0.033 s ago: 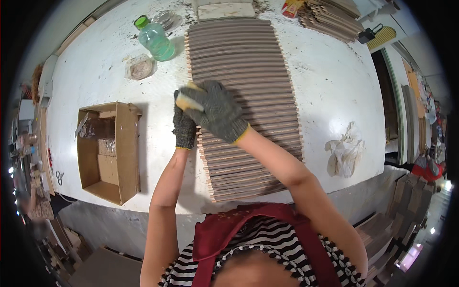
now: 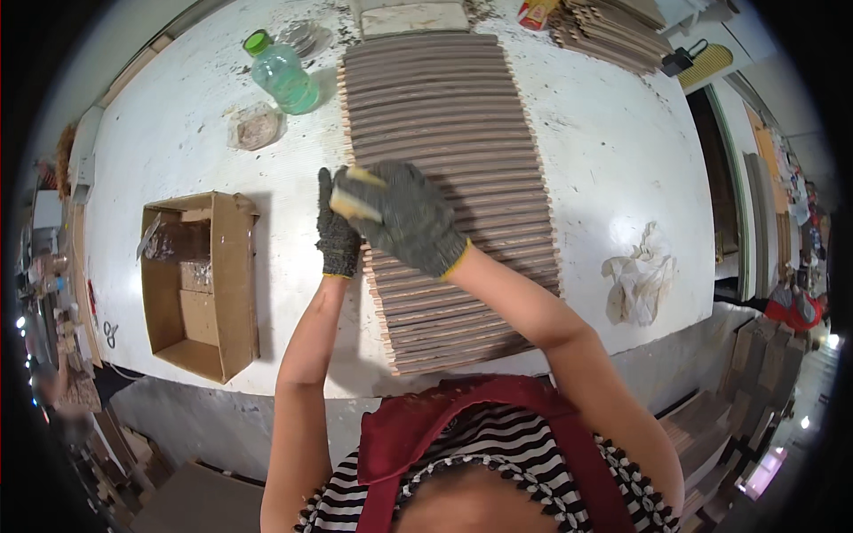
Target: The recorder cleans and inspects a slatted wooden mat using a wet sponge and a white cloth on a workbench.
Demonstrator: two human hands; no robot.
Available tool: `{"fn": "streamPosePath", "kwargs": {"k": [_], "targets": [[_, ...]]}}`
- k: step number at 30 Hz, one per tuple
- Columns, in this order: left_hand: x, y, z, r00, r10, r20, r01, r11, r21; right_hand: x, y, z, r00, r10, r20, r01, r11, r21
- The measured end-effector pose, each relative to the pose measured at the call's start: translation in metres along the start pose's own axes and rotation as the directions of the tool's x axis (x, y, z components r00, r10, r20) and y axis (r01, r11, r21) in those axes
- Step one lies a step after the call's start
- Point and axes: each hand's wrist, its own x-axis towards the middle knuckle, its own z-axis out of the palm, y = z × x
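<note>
Many thin grey-brown wooden strips (image 2: 435, 107) lie side by side in a long panel down the middle of the table, their pale ends forming its two long edges. My left hand (image 2: 338, 246), in a dark knitted glove, lies along the panel's left edge with its fingers stretched out. Over the same edge, my gloved right hand (image 2: 410, 218) is closed around a pale yellow, sponge-like piece (image 2: 355, 207). That piece shows only partly between the fingers, and its exact kind is unclear. The right hand hides part of the left one and the strip ends beneath.
On the white table (image 2: 595, 169), an open cardboard box (image 2: 240, 293) stands at left. Beyond it are a green-capped bottle (image 2: 286, 80) and a small plastic-wrapped lump (image 2: 255, 126). A crumpled cloth (image 2: 641, 280) lies right; stacked strips (image 2: 604, 35) sit at far right.
My right hand has shifted slightly toward me along the panel's left edge, still holding the pale piece. The left hand stays nearly where it was.
</note>
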Motion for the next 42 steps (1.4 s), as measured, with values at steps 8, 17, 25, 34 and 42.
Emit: {"fn": "streamPosePath", "kwargs": {"k": [8, 17, 25, 34, 42], "targets": [[-0.006, 0.032, 0.029, 0.994, 0.028, 0.103, -0.046, 0.983, 0.176, -0.045, 0.1, -0.109, 0.969, -0.166, 0.184, 0.204, 0.957, -0.206], [0.008, 0.071, 0.08, 0.787, 0.255, 0.561, -0.616, 0.372, 0.694, -0.098, 0.052, -0.139, 0.925, -0.144, 0.352, 0.197, 0.973, -0.119], [0.018, 0.041, 0.116, 0.73, 0.094, 0.677, -0.671, -0.092, 0.736, -0.083, 0.162, -0.203, 0.898, 0.175, 0.404, -0.183, 0.983, -0.02], [0.016, 0.046, 0.12, 0.718, 0.06, 0.693, -0.668, -0.22, 0.711, -0.156, 0.047, -0.209, 0.743, -0.043, 0.668, -0.177, 0.95, 0.258], [0.01, 0.053, 0.126, 0.752, 0.028, 0.658, -0.644, -0.181, 0.744, -0.129, 0.105, -0.211, 0.725, -0.106, 0.681, -0.217, 0.903, 0.371]]}}
